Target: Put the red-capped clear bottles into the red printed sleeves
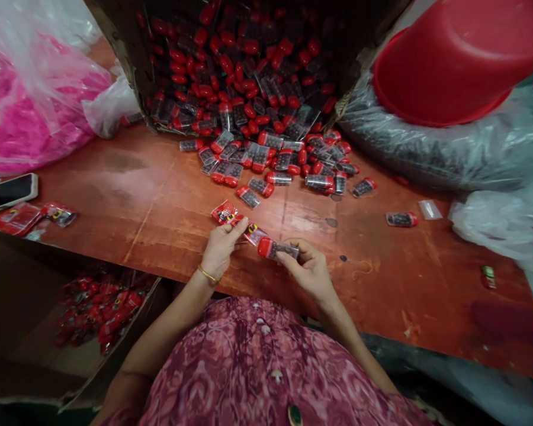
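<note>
No readable lettering, only tiny, illegible print on the red wrapper (225,212).

Left of the left fingers (241,225), bare tabletop (160,201) gave a low passage until a small red packet (58,214) and a smartphone (9,192) stood in the way; ahead of both, a pile of red-capped clear tubes (270,155) blocked the route; right of the right fingers (308,249), open surface ran to a lone red-capped tube (401,219)
</note>
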A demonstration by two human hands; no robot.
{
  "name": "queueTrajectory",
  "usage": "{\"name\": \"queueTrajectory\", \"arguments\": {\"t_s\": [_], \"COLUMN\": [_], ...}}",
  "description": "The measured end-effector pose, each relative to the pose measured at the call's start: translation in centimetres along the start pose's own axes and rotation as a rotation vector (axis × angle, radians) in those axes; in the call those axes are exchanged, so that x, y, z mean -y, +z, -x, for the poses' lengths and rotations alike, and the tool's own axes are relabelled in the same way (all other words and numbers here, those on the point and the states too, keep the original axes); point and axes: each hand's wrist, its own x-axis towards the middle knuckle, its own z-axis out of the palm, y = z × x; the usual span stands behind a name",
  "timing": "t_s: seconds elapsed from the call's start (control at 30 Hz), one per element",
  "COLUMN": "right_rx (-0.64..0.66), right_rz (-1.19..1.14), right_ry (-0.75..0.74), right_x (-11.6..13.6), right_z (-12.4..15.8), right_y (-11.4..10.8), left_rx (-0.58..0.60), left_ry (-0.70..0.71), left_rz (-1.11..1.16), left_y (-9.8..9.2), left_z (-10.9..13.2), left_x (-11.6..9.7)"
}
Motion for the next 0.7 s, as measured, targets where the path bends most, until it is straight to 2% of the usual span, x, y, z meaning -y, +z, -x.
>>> {"name": "queueTrajectory", "arguments": {"t_s": [0.2, 0.3, 0.4, 0.6, 0.7], "right_rx": [0.006, -0.002, -0.023, -0.162, -0.092], "right_rz": [-0.049, -0.118, -0.154, -0.133, -0.167], "right_ry": [0.022, 0.055, 0.049, -0.003, 0.03], "right_x": [-0.4, -0.5, -0.6, -0.9, -0.9], "right_z": [-0.1, -0.1, 0.0, 0.0, -0.2], "right_y": [0.4, 0.9, 1.4, 2.3, 2.5], "left_rx": [0.024, 0.055, 0.078, 0.077, 0.094], "left_ry": [0.052, 0.116, 0.119, 0.128, 0.117], "left_rz": [-0.001, 0.056, 0.117, 0.173, 0.207], "left_y": [0.6, 1.1, 1.6, 2.2, 2.4], "left_z": [0.3, 0.4, 0.4, 0.8, 0.9], "left_x": [0.4, 0.9, 1.5, 3.0, 3.3]}}
